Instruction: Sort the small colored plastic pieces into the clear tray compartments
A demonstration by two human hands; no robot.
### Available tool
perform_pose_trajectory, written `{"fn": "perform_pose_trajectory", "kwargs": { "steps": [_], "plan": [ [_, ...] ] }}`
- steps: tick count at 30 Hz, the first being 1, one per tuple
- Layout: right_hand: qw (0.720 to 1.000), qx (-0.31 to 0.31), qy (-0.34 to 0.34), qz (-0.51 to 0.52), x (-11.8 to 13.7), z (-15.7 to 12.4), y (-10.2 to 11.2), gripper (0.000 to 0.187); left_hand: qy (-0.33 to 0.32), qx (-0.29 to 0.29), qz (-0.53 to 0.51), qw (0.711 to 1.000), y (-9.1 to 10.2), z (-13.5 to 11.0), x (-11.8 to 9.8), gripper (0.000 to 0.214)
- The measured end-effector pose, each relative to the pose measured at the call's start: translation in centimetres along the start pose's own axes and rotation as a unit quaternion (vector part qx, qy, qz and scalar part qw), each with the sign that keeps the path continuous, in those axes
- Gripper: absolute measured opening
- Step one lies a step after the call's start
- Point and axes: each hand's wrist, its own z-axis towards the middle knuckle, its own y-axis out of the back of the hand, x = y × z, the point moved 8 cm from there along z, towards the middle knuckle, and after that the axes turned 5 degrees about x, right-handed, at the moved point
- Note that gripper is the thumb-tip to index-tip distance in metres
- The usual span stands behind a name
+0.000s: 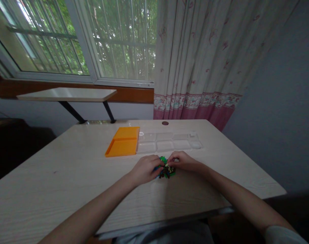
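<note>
Both hands are meeting at the green brick cluster (166, 170), near the middle of the table (68, 176). The left hand (144, 170) is gripping its left side with curled fingers, and the right hand (182, 162) is pinching its far edge. Just beyond, an orange tray (124, 146) and a clear compartment tray (167, 145) are lying side by side.

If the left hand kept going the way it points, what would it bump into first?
The left hand would probably meet the small pile of colourful bricks first; its fingers seem to touch the pile now. The right hand lies just beyond.
</note>
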Motion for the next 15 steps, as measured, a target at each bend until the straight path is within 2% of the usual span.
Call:
{"fn": "perform_pose_trajectory", "kwargs": {
  "steps": [7, 15],
  "plan": [
    [1.000, -0.016, -0.002, 0.004, 0.55, 0.01, -0.29, 0.027, 0.019, -0.043, 0.006, 0.999, -0.19, 0.06, -0.03, 0.017],
    [0.999, -0.020, 0.002, 0.044, 0.41, 0.08, -0.70, 0.035, 0.038, -0.091, -0.003, 0.995, 0.28, 0.05, 0.38, 0.015]
  ]
}}
